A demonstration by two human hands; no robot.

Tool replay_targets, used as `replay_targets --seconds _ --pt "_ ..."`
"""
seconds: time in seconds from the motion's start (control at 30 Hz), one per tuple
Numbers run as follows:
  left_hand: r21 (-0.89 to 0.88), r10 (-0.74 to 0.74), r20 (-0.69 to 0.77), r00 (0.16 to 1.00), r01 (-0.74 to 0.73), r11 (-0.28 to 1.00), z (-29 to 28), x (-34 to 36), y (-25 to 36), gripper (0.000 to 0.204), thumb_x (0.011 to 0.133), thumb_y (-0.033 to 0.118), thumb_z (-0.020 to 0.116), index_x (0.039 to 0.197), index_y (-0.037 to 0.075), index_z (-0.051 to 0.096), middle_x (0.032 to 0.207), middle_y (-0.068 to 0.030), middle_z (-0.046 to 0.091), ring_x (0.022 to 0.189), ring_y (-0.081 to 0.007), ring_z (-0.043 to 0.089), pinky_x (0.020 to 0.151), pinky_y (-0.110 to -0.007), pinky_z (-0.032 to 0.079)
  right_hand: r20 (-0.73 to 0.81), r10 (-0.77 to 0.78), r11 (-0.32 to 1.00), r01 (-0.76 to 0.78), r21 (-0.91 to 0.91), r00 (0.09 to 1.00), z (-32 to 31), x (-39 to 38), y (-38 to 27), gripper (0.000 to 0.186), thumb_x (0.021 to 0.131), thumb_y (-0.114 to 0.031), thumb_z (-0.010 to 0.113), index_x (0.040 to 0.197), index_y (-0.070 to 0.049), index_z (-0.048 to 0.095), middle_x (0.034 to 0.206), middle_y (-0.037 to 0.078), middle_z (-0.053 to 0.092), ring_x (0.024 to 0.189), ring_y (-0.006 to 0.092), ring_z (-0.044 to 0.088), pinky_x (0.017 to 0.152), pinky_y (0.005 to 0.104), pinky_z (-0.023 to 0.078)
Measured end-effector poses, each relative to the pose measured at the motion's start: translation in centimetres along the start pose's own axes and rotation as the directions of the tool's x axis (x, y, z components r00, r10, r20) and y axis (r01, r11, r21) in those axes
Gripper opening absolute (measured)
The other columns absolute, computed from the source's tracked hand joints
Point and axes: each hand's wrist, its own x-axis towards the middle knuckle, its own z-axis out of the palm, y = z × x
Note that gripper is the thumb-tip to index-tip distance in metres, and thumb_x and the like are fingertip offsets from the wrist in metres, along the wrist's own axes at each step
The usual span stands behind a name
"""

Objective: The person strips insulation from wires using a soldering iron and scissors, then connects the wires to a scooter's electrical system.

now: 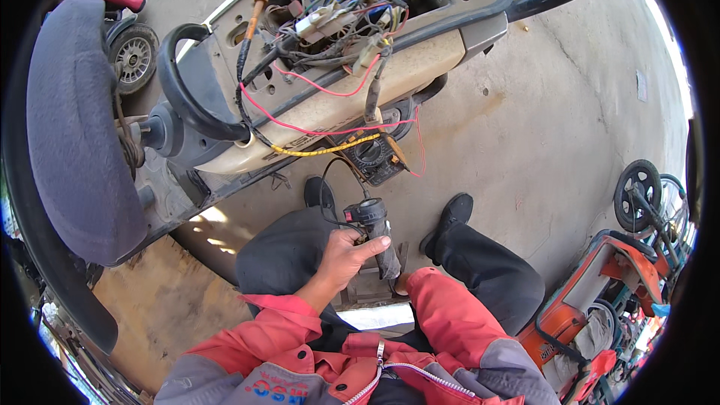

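My left hand [345,256] clasps throttle grip [388,261] between thumb and curled fingers, between knees [279,246]. Right hand [403,283] near its lower end, mostly hidden; finger state I can't tell. I'd steady grip, keep black cable [365,189] slack.

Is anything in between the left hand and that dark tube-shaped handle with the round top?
Nothing visible: the bare left hand holds the dark tube-shaped handle, its thumb lying directly on it. A thin black cable loops above the hand; whether any runs underneath is hidden.
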Motion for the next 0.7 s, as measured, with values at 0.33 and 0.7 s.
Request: replay_targets --seconds 0.33,0.7 --pt "-0.028 0.077 0.073 0.994 -0.075 0.997 -1.1 1.6 -2.7 0.026 0.080 0.023 0.082 0.076 0.001 0.069 0.059 0.0020 0.055 0.046 -0.0062 0.044 0.045 -0.024 0.032 -0.188 -0.062 0.998 0.064 0.003 0.980 -7.8 6.0 2.2 0.025 0.086 -0.023 0.069 0.101 -0.004 0.073 0.094 0.016 0.071 0.080 0.0257 0.069 0.066 0.0394 0.053" --pt "-0.005 0.250 0.087 0.964 -0.250 0.968 -2.7 1.1 -6.2 0.032 0.078 0.028 0.083 0.073 0.001 0.065 0.059 -0.0042 0.056 0.045 -0.0114 0.048 0.043 -0.028 0.037 -0.766 0.028 0.967 0.176 0.182 0.642 -12.6 -7.8 4.3 0.023 0.081 -0.020 0.073 0.080 0.003 0.073 0.074 0.013 0.073 0.055 0.0202 0.063 0.050 0.0368 0.048"
